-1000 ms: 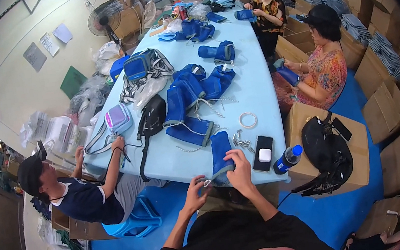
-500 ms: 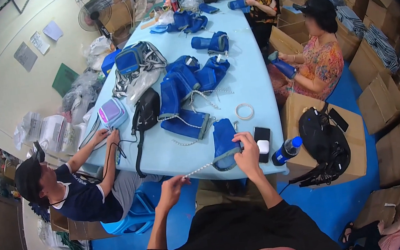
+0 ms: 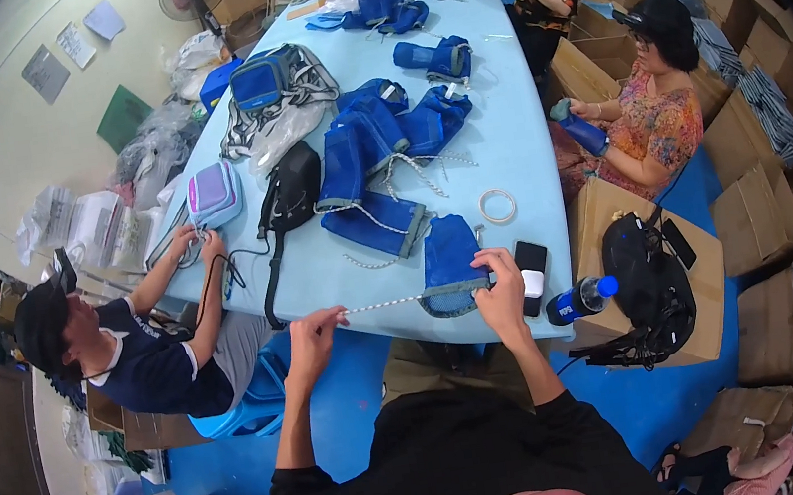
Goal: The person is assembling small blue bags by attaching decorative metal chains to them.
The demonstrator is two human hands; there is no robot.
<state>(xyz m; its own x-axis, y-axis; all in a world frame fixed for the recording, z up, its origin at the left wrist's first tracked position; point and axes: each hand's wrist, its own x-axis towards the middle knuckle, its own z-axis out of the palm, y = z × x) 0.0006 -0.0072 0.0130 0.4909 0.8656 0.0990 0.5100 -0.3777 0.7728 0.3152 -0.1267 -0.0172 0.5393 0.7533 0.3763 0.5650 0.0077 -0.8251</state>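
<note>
Near the table's front edge lies a blue fabric pouch (image 3: 450, 245) with a grey trimmed hem toward me. My right hand (image 3: 501, 296) is closed on the right end of that hem, with thumb and fingers pinching it. A thin black-and-white speckled cord (image 3: 384, 304) runs out of the hem's left end. My left hand (image 3: 316, 338) pinches the cord's far end, and the cord is stretched straight between hand and pouch. More blue pouches (image 3: 363, 147) lie just beyond, some with similar cords hanging loose.
Right of my right hand are a phone (image 3: 531, 256) with a white case on it, and a bottle (image 3: 584, 300) with a blue cap. A tape roll (image 3: 497, 205) lies behind. Black bag (image 3: 288, 187) and purple bag (image 3: 213, 193) sit left, beside a seated co-worker (image 3: 144, 346).
My left hand has moved left and away from me, and a longer stretch of cord shows outside the hem. My right hand keeps its grip. The whole view has shifted slightly.
</note>
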